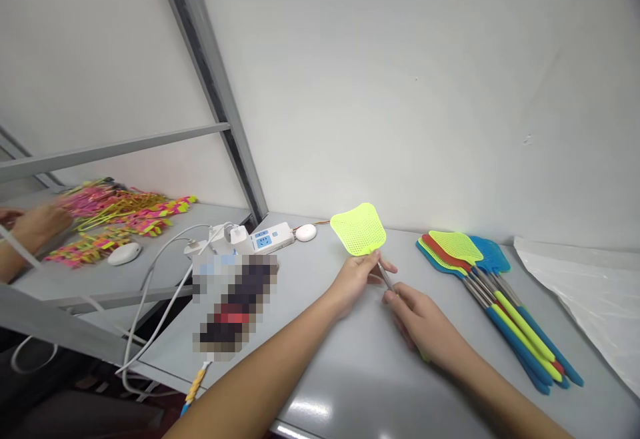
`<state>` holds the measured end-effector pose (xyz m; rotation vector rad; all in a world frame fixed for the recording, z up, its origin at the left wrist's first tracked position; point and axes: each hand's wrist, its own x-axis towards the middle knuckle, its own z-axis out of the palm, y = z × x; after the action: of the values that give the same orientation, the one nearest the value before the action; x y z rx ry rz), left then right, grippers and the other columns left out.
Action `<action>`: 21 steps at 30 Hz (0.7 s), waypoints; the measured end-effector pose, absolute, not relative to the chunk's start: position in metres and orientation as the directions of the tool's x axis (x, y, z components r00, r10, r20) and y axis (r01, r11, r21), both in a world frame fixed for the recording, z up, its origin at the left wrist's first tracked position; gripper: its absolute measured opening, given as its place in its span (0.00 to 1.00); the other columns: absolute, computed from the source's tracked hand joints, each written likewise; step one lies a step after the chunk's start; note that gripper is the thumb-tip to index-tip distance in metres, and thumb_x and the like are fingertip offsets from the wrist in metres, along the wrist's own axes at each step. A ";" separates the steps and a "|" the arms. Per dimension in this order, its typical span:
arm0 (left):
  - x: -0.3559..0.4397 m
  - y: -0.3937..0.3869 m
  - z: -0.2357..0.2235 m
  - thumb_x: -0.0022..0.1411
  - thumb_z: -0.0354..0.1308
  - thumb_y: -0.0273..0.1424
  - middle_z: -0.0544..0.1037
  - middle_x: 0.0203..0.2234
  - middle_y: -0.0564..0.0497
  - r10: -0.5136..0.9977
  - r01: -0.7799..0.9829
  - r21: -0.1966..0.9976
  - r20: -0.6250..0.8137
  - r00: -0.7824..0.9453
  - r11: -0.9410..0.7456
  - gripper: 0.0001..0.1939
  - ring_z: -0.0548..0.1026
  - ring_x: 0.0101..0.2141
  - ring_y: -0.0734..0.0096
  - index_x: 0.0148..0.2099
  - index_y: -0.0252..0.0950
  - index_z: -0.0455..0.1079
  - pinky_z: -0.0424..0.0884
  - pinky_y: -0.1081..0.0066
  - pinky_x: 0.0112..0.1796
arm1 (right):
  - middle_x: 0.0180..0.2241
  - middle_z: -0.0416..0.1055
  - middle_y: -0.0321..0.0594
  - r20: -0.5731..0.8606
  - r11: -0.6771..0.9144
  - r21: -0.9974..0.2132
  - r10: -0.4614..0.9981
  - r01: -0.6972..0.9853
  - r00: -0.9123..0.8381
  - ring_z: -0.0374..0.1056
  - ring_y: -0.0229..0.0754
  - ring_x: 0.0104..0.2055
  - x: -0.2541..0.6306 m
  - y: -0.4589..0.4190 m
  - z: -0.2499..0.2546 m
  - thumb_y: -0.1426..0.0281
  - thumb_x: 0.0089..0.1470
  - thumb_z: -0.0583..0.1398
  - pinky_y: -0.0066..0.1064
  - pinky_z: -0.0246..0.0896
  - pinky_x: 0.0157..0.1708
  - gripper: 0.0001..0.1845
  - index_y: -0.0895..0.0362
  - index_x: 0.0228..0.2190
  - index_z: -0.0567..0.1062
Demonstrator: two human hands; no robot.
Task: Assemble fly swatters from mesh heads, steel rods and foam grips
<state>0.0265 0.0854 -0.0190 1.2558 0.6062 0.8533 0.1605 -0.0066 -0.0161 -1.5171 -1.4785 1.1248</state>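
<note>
I hold a yellow-green fly swatter point(359, 228) over the grey table point(350, 365). My left hand point(356, 276) pinches it just below the mesh head. My right hand point(419, 319) is closed round its thin metal rod and the handle, which is mostly hidden under the palm. To the right, a pile of finished fly swatters point(480, 262) lies flat, with yellow, red and blue heads and blue and yellow handles.
A white power strip point(267, 237) with plugs and white cables sits at the table's back left, beside a pixelated object point(233, 305). A clear plastic bag point(580, 285) lies at the right. On the neighbouring table, another person's hand point(35, 225) works by colourful pieces point(120, 215). A metal frame post point(215, 85) rises behind.
</note>
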 end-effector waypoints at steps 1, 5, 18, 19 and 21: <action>0.027 0.084 -0.019 0.62 0.52 0.48 0.78 0.35 0.43 0.801 -0.209 0.972 0.044 0.597 0.102 0.23 0.71 0.28 0.71 0.34 0.33 0.74 0.67 0.66 0.36 | 0.16 0.59 0.27 -0.119 -0.097 -0.947 0.991 0.306 -0.055 0.55 0.35 0.16 0.160 -0.005 -0.017 0.51 0.61 0.47 0.27 0.52 0.19 0.20 0.54 0.30 0.65; 0.029 0.081 -0.017 0.61 0.53 0.48 0.77 0.27 0.47 0.720 -0.190 0.968 0.015 0.694 0.163 0.23 0.66 0.21 0.76 0.35 0.31 0.76 0.66 0.68 0.34 | 0.13 0.59 0.26 -0.120 -0.105 -0.982 0.989 0.159 -0.090 0.55 0.34 0.13 0.159 0.001 -0.021 0.51 0.61 0.47 0.26 0.54 0.19 0.22 0.55 0.31 0.67; 0.031 0.086 -0.015 0.60 0.55 0.46 0.77 0.34 0.45 0.886 -0.312 0.946 0.063 0.459 0.094 0.20 0.72 0.36 0.66 0.32 0.33 0.74 0.67 0.67 0.40 | 0.14 0.59 0.26 -0.144 -0.133 -0.988 0.978 0.080 -0.153 0.54 0.32 0.14 0.159 0.002 -0.018 0.51 0.60 0.49 0.27 0.54 0.19 0.22 0.54 0.23 0.59; 0.029 0.089 -0.013 0.60 0.55 0.46 0.76 0.34 0.46 0.906 -0.335 0.939 0.071 0.416 0.080 0.19 0.72 0.35 0.68 0.31 0.33 0.73 0.67 0.68 0.39 | 0.14 0.59 0.27 -0.151 -0.136 -0.986 0.975 0.096 -0.166 0.54 0.32 0.14 0.159 0.001 -0.017 0.51 0.60 0.49 0.27 0.54 0.20 0.22 0.54 0.23 0.59; 0.023 0.098 -0.009 0.60 0.56 0.45 0.76 0.34 0.46 0.947 -0.391 0.919 0.081 0.311 0.049 0.19 0.71 0.32 0.70 0.30 0.33 0.71 0.67 0.69 0.38 | 0.14 0.60 0.27 -0.168 -0.144 -0.981 0.965 0.129 -0.203 0.55 0.32 0.15 0.159 -0.002 -0.014 0.52 0.61 0.48 0.27 0.56 0.22 0.23 0.54 0.23 0.59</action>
<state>0.0235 0.0975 -0.0090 1.0586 0.6721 1.1455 0.1592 -0.0020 -0.0143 -1.3031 -1.3763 1.4328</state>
